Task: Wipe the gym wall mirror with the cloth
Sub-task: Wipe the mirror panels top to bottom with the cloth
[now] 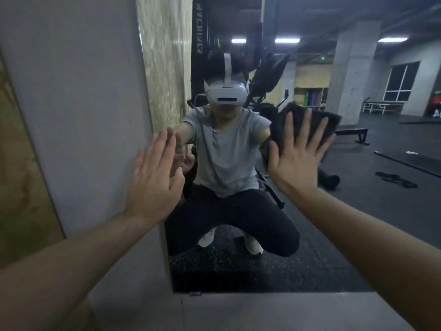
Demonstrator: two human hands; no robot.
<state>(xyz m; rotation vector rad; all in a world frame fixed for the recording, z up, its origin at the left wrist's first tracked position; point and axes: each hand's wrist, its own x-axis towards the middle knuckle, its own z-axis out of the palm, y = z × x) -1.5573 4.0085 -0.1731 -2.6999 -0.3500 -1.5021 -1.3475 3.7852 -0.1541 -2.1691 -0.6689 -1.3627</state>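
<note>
The wall mirror [358,211] fills the middle and right of the head view and reflects a crouching person and the gym behind. My right hand [298,158] lies flat with spread, straight fingers and presses a dark fuzzy cloth [317,118] against the glass at about chest height. The cloth sticks out above and to the right of the fingers. My left hand [152,180] is flat with straight fingers at the mirror's left edge, touching the glass beside the grey wall; its reflection meets it.
A grey wall panel [83,115] borders the mirror on the left, with wood board [21,175] further left. A grey ledge [286,311] runs below the mirror's bottom edge. Reflected in the glass are gym machines, a bench, a concrete pillar and black floor mats.
</note>
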